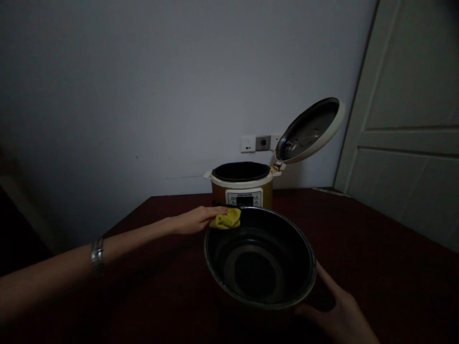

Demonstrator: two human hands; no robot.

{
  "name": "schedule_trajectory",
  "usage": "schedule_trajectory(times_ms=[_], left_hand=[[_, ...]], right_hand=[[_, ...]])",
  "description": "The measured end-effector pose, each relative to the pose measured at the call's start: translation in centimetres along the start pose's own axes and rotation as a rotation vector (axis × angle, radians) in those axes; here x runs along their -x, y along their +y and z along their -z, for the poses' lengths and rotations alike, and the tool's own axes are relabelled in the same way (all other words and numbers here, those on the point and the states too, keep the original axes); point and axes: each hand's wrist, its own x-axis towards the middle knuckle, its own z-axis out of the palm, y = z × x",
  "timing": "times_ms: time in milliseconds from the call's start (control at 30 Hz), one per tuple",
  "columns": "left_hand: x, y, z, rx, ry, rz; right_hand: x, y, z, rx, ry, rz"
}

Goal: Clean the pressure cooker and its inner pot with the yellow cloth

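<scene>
A dark round inner pot [260, 267] is tilted so that its inside faces me. My right hand [339, 306] grips its lower right side, with some fingers hidden behind the wall. At the pot's upper left rim, my left hand [201, 219] holds a yellow cloth [226, 219] against the edge, its fingers pressed over the cloth. Just behind the pot stands a white and brown electric cooker [267, 191] with a control panel. Its lid [310, 131] is raised on a hinge at the right.
The dark red table [172, 296] reaches back to a pale wall [143, 95]. Wall sockets [248, 144] sit behind the cooker. A panelled white door [409, 114] rises at the right. The light is dim.
</scene>
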Motion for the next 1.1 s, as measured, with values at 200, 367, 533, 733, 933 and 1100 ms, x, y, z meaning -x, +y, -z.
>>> schedule_trajectory(times_ms=[200, 367, 533, 733, 933, 1100], left_hand=[[-3.0, -0.4, -0.4, -0.054, -0.021, -0.064], [-3.2, -0.9, -0.8, -0.227, -0.073, -0.109], [-3.7, -0.2, -0.9, -0.295, -0.077, -0.115], [-6.0, 3.1, 0.4, -0.209, 0.123, -0.081], [-9.2, 6.8, 2.6, 0.196, 0.51, -0.016], [-11.5, 7.6, 1.8, 0.55, 0.605, 0.013]], right_hand=[[0.0, -0.3, -0.1, -0.007, -0.024, 0.002], [0.0, -0.7, 0.0, -0.014, -0.021, 0.001], [0.1, -1.2, -0.1, -0.021, -0.02, 0.006], [-0.3, -1.7, 1.4, -0.144, -0.116, -0.016], [-3.5, -4.7, 5.6, -0.169, 0.054, 0.005], [-6.4, -9.8, 6.1, -0.285, 0.054, 0.254]])
